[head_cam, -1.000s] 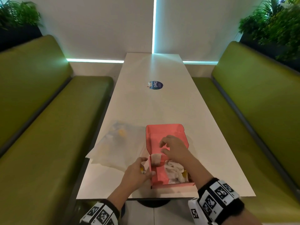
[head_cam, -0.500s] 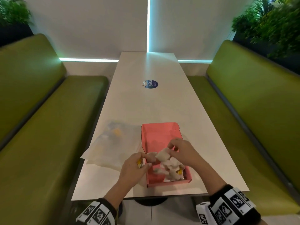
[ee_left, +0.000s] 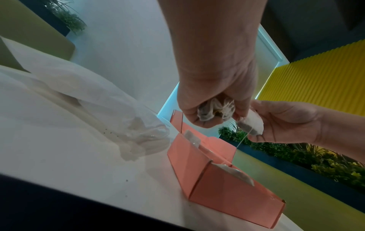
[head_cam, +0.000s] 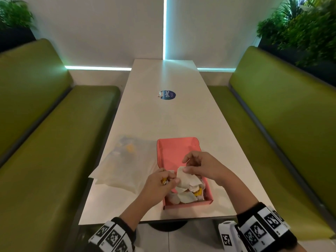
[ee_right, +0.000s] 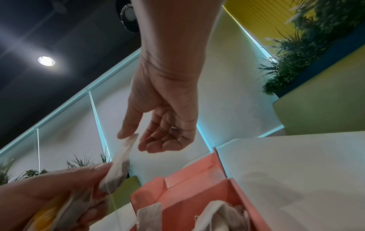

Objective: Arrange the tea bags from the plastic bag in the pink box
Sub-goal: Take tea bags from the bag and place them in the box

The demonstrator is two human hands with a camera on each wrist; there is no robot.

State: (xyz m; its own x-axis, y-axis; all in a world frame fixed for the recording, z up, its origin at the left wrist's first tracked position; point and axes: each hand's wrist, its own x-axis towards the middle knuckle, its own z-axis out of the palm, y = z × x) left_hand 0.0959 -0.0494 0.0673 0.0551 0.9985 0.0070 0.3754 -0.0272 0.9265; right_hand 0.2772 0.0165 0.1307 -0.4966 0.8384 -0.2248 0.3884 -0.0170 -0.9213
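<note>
A: Starting left of the open pink cardboard box (head_cam: 177, 151): a crumpled, translucent white plastic bag (head_cam: 125, 166) lies flat on the long white table (head_cam: 163, 117), just beside the box's left wall, with something yellow showing faintly through it.

B: And next along, the left hand (head_cam: 158, 182)?

A: It's just above the box's left wall, fingers curled tight round a bunched clump of white paper tea bags (ee_left: 216, 110), with a yellow tag (head_cam: 164, 181) poking out between the fingers.

B: Over the box itself?

A: One single white tea bag (head_cam: 183, 175) is stretched between the two hands, above the box's middle. Its lower end is caught at the left hand's fingertips, and a thin string (ee_left: 244, 138) hangs from it down toward the box.

B: The right hand (head_cam: 201, 166)?

A: Above the box's right wall, thumb and forefinger pinched together on that tea bag's top corner; the other fingers curl loosely, apart from it, holding nothing.

B: Inside the box?

A: A loose heap of white tea bags with yellow tags (head_cam: 187, 194) fills the near end; the far end shows bare pink floor. A few bags lean against the walls and stick up past the rim.
</note>
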